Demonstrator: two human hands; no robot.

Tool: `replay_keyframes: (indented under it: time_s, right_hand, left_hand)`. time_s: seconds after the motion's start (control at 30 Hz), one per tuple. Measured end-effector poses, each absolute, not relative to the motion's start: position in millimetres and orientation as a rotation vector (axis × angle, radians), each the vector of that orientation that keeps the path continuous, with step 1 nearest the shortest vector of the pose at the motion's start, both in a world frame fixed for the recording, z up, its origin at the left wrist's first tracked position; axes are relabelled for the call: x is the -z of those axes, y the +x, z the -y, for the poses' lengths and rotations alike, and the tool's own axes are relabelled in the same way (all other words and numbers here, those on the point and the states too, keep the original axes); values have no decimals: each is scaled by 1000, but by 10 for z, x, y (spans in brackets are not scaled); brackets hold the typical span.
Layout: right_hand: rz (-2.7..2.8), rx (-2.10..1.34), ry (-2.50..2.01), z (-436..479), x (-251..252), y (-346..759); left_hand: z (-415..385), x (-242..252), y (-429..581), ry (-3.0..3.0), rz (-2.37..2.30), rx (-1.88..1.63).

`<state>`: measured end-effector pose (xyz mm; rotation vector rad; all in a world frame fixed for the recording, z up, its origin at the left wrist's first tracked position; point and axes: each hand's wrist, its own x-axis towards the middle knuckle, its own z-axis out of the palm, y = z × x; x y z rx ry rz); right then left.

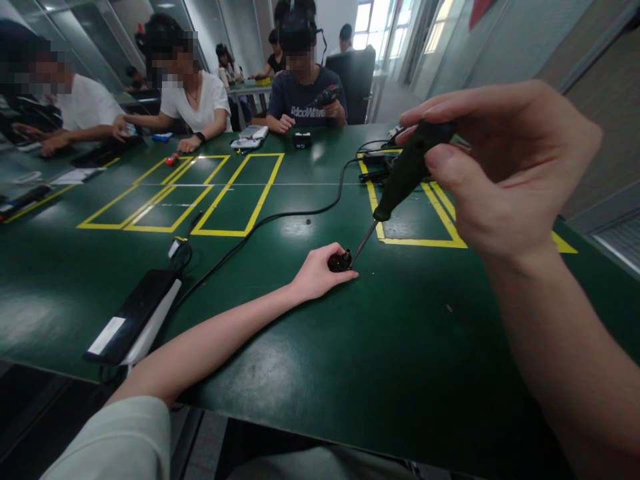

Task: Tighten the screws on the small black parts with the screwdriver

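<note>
Small black part: it sat on the tabletop, in front of the person, partly hidden by fingers; a short dark post stood up from it (341,261).
Left hand: thumb and fingers were clamped around the part from the left, the wrist low over the table (316,272).
Screwdriver tip: it met or nearly met the part's right side; whether it sat in a screw could not be told.
Screwdriver: the dark green handle slanted up to the right, its thin shaft running down toward the part (407,173).
Right hand: thumb and fingers were closed on the upper end of the handle, raised above the table (520,160).
Done: the part was held and the tool had been brought to it.
Left: the driver work at the part looked unfinished; no removed screw could be made out, and how far anything had turned was hidden.
Green table: a dark speck (309,221) lay beyond the part (280,373).
Black cable: it curved across the table behind the left hand (280,215).
Black box: it lay left of the forearm, a white label on top (137,303).
Yellow tape: it outlined rectangles farther back (220,233).
Co-worker opposite: this person held a dark power tool (327,97) in one hand (305,93).
</note>
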<state>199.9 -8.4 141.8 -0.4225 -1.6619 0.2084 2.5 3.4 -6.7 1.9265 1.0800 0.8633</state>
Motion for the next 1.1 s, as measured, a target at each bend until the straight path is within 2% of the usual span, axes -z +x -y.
replay_keyframes:
  time_s: [0.67,0.9,1.1]
  right_hand:
    - [1772,-344,-427,51,-1384,2008]
    - [1607,-131,-407,-2,-1387,2074]
    - [1735,26,-1009,-128,-1234,2056]
  left_hand:
    - [-16,51,19,1951,-1095,-857]
    - [-19,53,19,1956,-1082,-864]
    - [-39,89,12,1901,-1075,-889]
